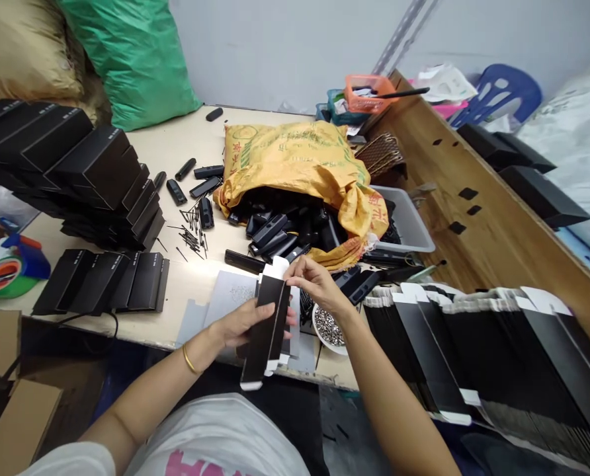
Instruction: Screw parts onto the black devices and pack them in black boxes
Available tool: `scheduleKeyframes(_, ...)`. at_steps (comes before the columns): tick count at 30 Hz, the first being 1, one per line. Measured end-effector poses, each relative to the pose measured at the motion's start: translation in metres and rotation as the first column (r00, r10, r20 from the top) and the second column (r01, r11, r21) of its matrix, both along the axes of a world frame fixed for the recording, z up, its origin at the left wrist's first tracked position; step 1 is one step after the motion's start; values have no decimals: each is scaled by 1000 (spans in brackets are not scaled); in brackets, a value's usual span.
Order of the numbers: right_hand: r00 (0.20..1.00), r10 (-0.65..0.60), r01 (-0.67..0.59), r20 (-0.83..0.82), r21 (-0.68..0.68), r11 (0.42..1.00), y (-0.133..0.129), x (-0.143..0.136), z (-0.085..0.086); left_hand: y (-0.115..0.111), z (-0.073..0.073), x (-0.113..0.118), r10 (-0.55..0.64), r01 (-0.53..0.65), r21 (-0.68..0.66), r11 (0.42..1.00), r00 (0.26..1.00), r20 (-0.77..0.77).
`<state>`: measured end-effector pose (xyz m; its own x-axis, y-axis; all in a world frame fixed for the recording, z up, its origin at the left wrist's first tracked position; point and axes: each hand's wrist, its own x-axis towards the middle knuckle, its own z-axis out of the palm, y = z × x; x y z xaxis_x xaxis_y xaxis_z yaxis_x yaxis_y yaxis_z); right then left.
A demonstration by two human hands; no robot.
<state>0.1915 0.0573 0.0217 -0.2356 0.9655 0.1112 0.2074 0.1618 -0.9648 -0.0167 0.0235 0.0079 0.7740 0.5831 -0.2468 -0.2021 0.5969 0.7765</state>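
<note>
A black carton (264, 330) with white end flaps is held upright, slightly tilted, over the front edge of the table. Wrapped round its middle is my left hand (249, 322), thumb on the front face and fingertips showing past the right side. My right hand (311, 279) pinches the carton's top right corner by the white flaps. Behind the hands, a yellow sack (295, 162) lies open with black plastic pieces (270, 231) spilling out. Just right of the carton sits a white bowl of small metal parts (329, 327), partly behind my right wrist.
Finished-looking black boxes (96, 172) are stacked at the left, with more boxes (101, 281) in front. Flat black cartons (503, 344) stand in rows at the right. A wooden board (473, 192) borders the right side. Thin black pins (193, 231) lie left of the sack.
</note>
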Motion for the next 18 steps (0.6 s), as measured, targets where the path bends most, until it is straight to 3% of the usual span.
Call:
scheduleKeyframes(1,995,-11,9,-103,-24,1000,-4,-3,0,-1,3,0,5,-1,-76,997,999,52)
scheduleKeyframes(3,973,-107,101,-206,-37,994,-11,-13,-1,-4,6,1,124,-115,-139,984,990,60)
scheduleKeyframes(5,957,-241,242,-162,-12,970,-19,-26,-6,-5,5,2,215,-207,-147,967,976,38)
scheduleKeyframes(8,917,-399,399,-22,-7,917,-34,-51,-15,-4,4,0,233,-229,-118,966,972,21)
scheduleKeyframes(12,873,-478,452,-97,-206,868,-45,-77,-26,0,-1,-2,223,-227,-73,971,973,-59)
scheduleKeyframes(14,834,-516,471,-193,-237,850,-45,-83,-28,1,-5,-3,256,-261,-50,964,962,-100)
scheduleKeyframes(18,823,-474,371,-313,-335,866,-36,-84,-27,-2,-10,-8,274,-283,-51,958,952,-140)
